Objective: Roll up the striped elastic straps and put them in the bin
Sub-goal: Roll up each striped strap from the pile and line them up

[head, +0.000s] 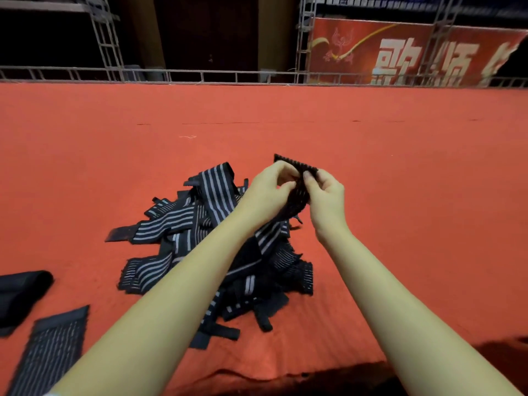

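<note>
A heap of black elastic straps with white stripes (200, 241) lies on the red cloth surface (400, 167). Above its right side, both hands hold up one striped strap (298, 192). My left hand (267, 192) pinches its upper end from the left. My right hand (325, 195) pinches the same end from the right, with the black end tab sticking up between the fingers. The strap's tail hangs down into the heap. No bin can be seen.
Another striped strap (54, 350) lies flat at the lower left, beside a dark folded fabric piece (20, 292) at the left edge. A metal railing (200, 74) and a red banner (400, 50) stand behind the red surface. The near edge drops into shadow.
</note>
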The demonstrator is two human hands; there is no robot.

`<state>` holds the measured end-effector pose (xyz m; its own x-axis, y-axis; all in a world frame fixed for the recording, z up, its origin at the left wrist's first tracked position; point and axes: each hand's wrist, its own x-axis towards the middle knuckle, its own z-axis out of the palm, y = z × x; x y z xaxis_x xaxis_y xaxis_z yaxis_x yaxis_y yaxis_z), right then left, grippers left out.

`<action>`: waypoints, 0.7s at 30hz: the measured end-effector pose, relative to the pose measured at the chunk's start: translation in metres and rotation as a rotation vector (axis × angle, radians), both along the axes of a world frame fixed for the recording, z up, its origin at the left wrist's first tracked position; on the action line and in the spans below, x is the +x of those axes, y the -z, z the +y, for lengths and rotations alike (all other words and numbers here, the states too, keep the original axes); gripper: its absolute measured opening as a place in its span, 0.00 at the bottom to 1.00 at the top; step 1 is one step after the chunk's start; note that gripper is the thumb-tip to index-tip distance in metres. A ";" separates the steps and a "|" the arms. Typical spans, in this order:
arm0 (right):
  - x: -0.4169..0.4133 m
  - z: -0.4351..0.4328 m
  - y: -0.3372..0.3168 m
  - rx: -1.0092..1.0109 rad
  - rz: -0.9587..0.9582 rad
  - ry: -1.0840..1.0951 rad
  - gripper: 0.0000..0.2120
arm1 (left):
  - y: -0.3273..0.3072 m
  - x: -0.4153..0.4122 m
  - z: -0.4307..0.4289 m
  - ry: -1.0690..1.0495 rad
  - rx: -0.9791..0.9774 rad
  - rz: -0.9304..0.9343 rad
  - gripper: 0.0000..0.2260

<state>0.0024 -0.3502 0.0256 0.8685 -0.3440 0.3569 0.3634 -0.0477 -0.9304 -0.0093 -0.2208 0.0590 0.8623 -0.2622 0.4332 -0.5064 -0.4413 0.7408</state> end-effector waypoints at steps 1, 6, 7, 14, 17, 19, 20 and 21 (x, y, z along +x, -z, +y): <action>-0.010 -0.002 -0.012 0.011 -0.015 -0.002 0.07 | -0.005 -0.004 -0.004 -0.053 -0.066 -0.028 0.07; -0.055 -0.014 -0.056 0.065 -0.150 0.000 0.07 | -0.043 -0.031 -0.013 -0.083 -0.220 -0.022 0.16; -0.062 -0.016 -0.064 0.047 -0.163 0.003 0.07 | -0.050 -0.037 -0.015 -0.046 -0.223 -0.039 0.14; -0.106 -0.022 -0.123 -0.026 -0.275 0.033 0.08 | -0.091 -0.074 -0.021 -0.023 -0.258 -0.174 0.14; -0.117 -0.020 -0.131 -0.062 -0.282 0.007 0.08 | -0.100 -0.084 -0.017 -0.036 -0.252 -0.181 0.14; -0.121 -0.018 -0.129 -0.077 -0.258 0.002 0.08 | -0.098 -0.091 -0.010 -0.048 -0.195 -0.160 0.10; -0.122 -0.017 -0.125 -0.078 -0.246 0.005 0.07 | -0.091 -0.096 -0.006 -0.052 -0.160 -0.131 0.10; -0.121 -0.017 -0.120 -0.077 -0.236 0.009 0.07 | -0.082 -0.100 0.000 -0.050 -0.123 -0.087 0.10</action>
